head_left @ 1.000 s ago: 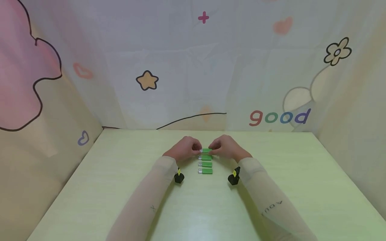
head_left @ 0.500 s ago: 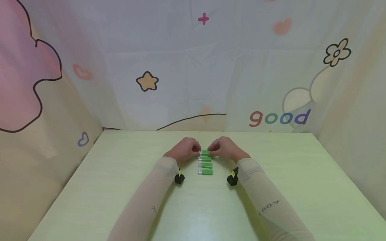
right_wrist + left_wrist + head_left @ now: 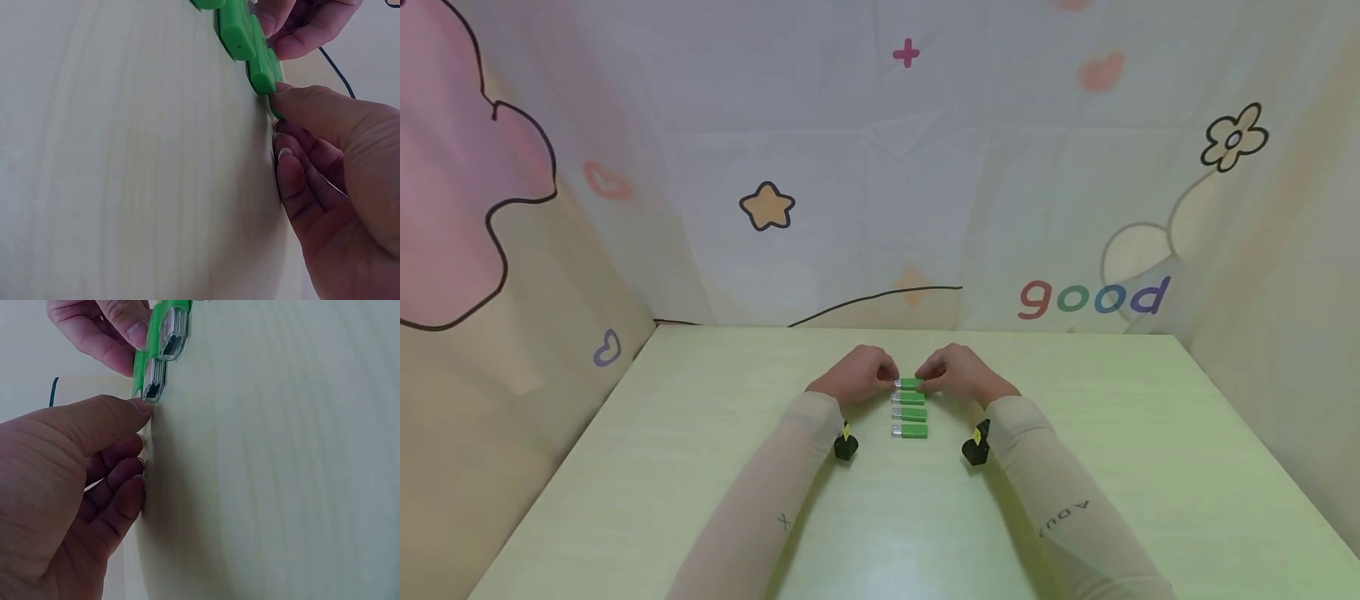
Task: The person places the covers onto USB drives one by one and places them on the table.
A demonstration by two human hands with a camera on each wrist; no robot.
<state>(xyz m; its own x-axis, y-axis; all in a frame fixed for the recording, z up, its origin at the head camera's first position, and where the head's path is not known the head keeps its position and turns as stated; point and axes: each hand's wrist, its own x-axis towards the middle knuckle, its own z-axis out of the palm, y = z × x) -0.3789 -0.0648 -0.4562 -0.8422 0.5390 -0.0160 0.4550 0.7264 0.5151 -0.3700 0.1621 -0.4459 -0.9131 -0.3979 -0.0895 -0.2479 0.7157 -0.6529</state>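
Several green USB sticks with clear-capped metal ends lie in a column on the table, clear ends to the left. My left hand [image 3: 859, 372] holds the clear end of the farthest USB stick [image 3: 909, 384] between thumb and fingers. At its green end, my right hand [image 3: 962, 372] pinches the same stick. The left wrist view shows the left thumb [image 3: 119, 422] at the near corner of the row. In the right wrist view the right thumb [image 3: 312, 103] presses against the green end, partly hiding it. Closer to me sit a second stick [image 3: 912, 399], a third [image 3: 913, 415] and the nearest [image 3: 915, 432].
The pale wooden table [image 3: 895, 525] reaches back to a printed cloth wall [image 3: 850, 250]. More cloth hangs along the left and right sides. Small black cameras [image 3: 846, 444] are strapped at both wrists, below the long light sleeves [image 3: 760, 500].
The farthest stick, held by both hands, has shifted slightly toward the second one. My right hand has edged a little left. The head view has tilted up slightly.
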